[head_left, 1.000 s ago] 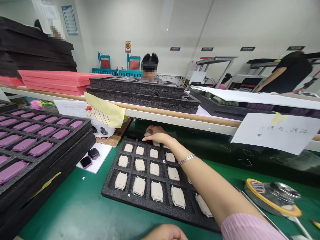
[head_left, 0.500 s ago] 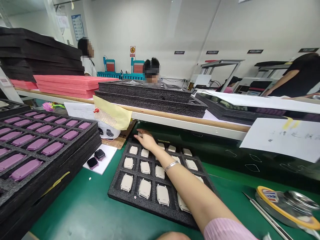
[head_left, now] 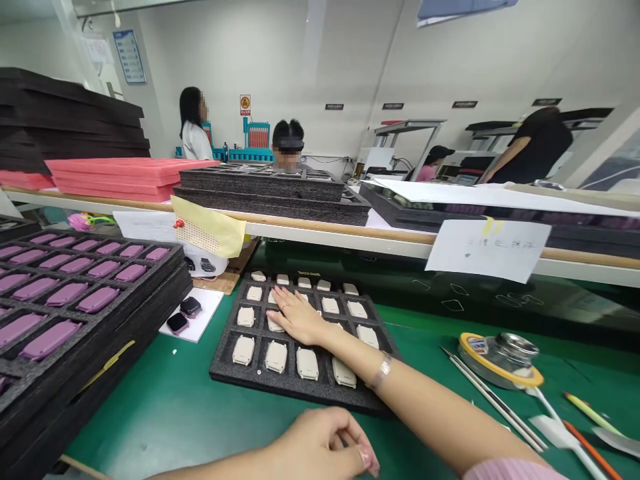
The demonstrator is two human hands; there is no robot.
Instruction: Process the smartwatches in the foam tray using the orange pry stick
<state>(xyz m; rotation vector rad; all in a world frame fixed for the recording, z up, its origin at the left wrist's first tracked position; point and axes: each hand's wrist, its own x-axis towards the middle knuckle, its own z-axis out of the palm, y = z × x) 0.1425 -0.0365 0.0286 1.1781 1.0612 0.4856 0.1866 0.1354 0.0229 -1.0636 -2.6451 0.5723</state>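
**Right hand flat on cream cases, foam tray, bench**

Right hand (head_left: 297,317) lies palm down on the cream cases (head_left: 275,357) in the black foam tray (head_left: 225,370), near the tray's middle. Its fingers (head_left: 283,300) are flat and slightly apart, not clamped, pointing left and away from the wearer. A metal bangle (head_left: 383,370) sits on that wrist.

Count: 16 cream cases show, five in the far row and four in the near row. The hand and forearm hide the others. Each case sits in its own foam pocket, upright and flat, long axis running near to far across the tray. Their tops and bottoms cannot be told apart at this view.

Left hand (head_left: 325,443) is at the bottom of the view, off the tray and just short of its near edge. Fingers lie together, loosely curled, with nothing visible in them.

Left of the tray, on the green mat (head_left: 150,413): a stacked foam tray (head_left: 120,313) with at least 15 purple cases (head_left: 97,300), and 2 black-faced watches (head_left: 190,307) on a white card (head_left: 210,303).

Right of the tray: a round tin with a yellow rim (head_left: 500,360) and 2 long metal rods (head_left: 490,397).

Across the bench, 2 people: one seated (head_left: 287,143), one standing (head_left: 193,123).
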